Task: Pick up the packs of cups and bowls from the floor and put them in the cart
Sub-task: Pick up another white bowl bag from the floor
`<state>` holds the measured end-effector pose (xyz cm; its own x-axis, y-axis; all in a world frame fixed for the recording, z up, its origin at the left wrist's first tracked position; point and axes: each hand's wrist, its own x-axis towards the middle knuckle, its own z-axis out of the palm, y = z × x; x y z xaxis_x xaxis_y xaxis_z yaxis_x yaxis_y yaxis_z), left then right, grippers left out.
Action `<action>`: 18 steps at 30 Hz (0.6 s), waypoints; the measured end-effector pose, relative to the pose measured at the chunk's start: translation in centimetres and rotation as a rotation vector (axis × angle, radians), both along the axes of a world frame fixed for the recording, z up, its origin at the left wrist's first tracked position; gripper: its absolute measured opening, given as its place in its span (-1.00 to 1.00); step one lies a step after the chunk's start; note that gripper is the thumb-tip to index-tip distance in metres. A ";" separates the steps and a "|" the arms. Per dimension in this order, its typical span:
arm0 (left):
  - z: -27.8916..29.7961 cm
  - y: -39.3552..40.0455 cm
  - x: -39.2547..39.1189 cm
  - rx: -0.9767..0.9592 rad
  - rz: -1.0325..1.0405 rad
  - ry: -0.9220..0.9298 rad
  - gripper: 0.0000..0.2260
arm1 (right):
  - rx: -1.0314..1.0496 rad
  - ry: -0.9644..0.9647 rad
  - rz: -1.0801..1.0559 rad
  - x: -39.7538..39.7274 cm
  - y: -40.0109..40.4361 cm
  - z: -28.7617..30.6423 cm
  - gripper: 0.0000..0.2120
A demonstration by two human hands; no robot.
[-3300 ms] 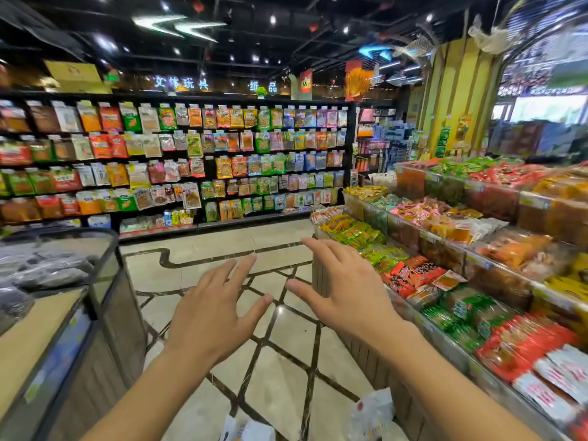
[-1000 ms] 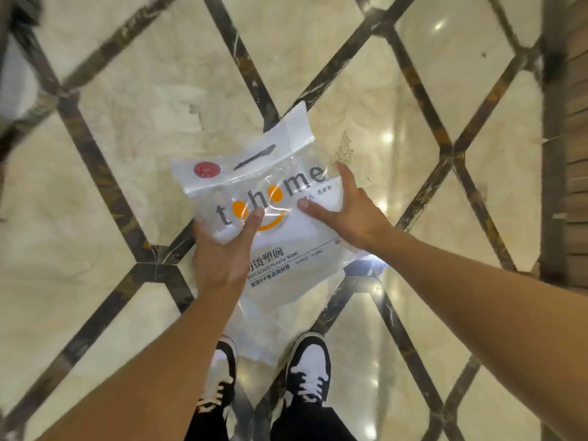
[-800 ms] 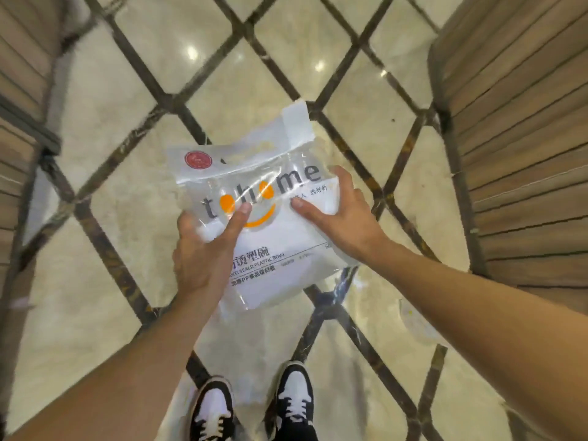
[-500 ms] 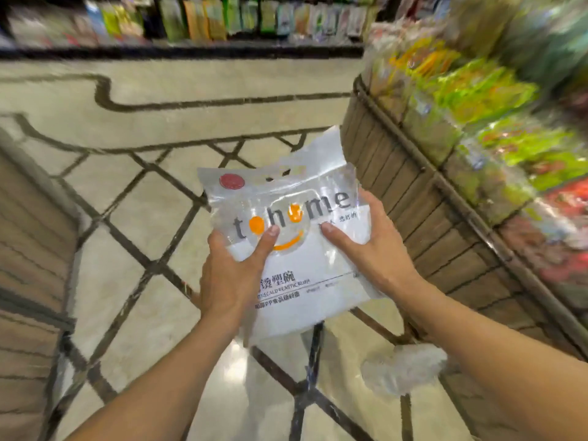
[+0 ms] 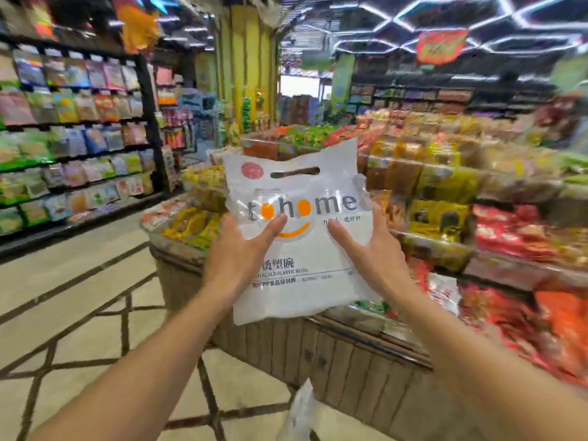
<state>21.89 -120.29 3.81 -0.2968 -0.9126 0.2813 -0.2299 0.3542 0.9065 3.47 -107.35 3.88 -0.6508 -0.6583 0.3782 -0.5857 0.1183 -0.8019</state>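
White-and-clear plastic pack of bowls [image 5: 299,249] is held chest-high between the left hand [image 5: 237,253] and right hand [image 5: 370,249], fingers gripping its sides; carry step; cart unseen; another crinkled clear pack [image 5: 300,415] lies on the floor.

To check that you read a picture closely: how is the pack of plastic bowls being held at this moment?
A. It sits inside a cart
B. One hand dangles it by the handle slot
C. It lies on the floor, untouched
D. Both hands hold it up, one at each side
D: the left hand and right hand hold the pack of plastic bowls from either side, raised in front of the snack display, its handle slot free.
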 end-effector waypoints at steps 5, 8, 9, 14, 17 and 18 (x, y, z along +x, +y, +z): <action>4.9 11.3 -9.6 -0.054 -0.266 0.044 -0.18 | -0.119 -0.049 -0.287 -5.2 15.1 3.2 -0.21; 5.7 19.6 -15.2 -0.067 -0.373 0.075 -0.13 | -0.175 -0.053 -0.450 -8.0 24.8 4.0 -0.14; 5.7 22.5 -17.0 -0.065 -0.407 0.088 -0.14 | -0.180 -0.052 -0.497 -8.8 28.0 4.1 -0.08; 5.0 37.6 -25.0 -0.044 -0.600 0.061 -0.29 | -0.123 -0.052 -0.700 -12.5 44.8 3.5 0.04; 4.0 47.0 -28.9 -0.016 -0.714 0.051 -0.18 | -0.097 -0.068 -0.816 -14.2 54.7 2.6 -0.05; 3.6 49.8 -30.1 -0.004 -0.752 0.050 -0.19 | -0.098 -0.074 -0.848 -14.7 57.7 2.2 -0.12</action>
